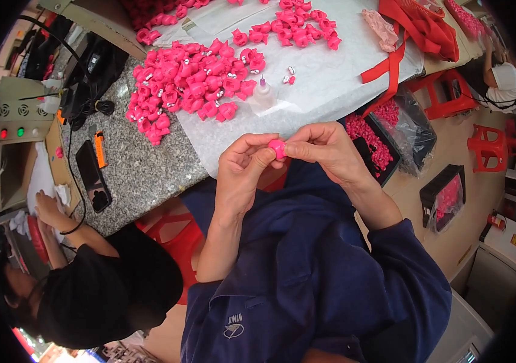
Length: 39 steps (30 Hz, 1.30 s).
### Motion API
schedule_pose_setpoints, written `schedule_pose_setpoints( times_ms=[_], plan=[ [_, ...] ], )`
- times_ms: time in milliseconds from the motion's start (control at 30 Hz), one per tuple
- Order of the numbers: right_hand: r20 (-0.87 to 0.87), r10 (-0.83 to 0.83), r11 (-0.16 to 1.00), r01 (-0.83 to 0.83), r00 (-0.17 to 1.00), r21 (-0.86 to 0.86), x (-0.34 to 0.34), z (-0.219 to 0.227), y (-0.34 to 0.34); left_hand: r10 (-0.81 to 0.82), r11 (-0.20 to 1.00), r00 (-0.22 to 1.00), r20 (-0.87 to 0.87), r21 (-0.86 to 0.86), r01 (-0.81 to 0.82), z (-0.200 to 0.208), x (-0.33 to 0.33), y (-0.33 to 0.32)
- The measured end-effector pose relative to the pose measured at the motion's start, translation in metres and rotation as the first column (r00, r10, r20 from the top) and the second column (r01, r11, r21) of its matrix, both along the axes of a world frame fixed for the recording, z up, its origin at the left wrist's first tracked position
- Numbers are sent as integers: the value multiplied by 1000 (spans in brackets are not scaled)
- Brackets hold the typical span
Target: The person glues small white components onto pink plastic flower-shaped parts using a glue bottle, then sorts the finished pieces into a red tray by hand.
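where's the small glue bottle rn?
Head view, upper centre: the small clear bottle stands on the grey cloth, just right of the big pile of pink parts, beyond both hands.

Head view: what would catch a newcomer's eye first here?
The big heap of pink parts on the table's white sheet, with a smaller heap farther back. Just in front of the table edge, the left hand and right hand pinch one pink piece between their fingertips. A small clear bottle stands beside the big heap.
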State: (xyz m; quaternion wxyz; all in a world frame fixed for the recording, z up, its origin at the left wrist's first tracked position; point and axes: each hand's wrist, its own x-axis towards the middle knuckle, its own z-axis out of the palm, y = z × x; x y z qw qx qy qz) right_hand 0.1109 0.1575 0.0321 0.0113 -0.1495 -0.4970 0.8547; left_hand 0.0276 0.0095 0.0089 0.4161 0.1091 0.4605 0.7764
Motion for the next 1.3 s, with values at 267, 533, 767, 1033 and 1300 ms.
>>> schedule_pose_setpoints(
  times_ms=[267,533,767,1033,1300],
  plan=[
    [-20,-9,999,9,1000,33,4,-7,-1,27,995,986,-165,-87,-41,7,2,0],
    [-18,-10,999,11,1000,51,4,-10,1,9,995,983,-183,-97,-27,7,1,1],
    [-27,1,998,1,1000,61,12,-8,-6,12,994,983,-181,-107,-32,10,10,-8],
    [12,212,974,-210,977,-84,52,-26,-52,83,975,994,-68,-199,-95,-5,68,-77],
    [2,271,960,-270,963,-80,75,-34,-67,166,967,985,-42,-187,-171,-15,102,-94]
  ],
)
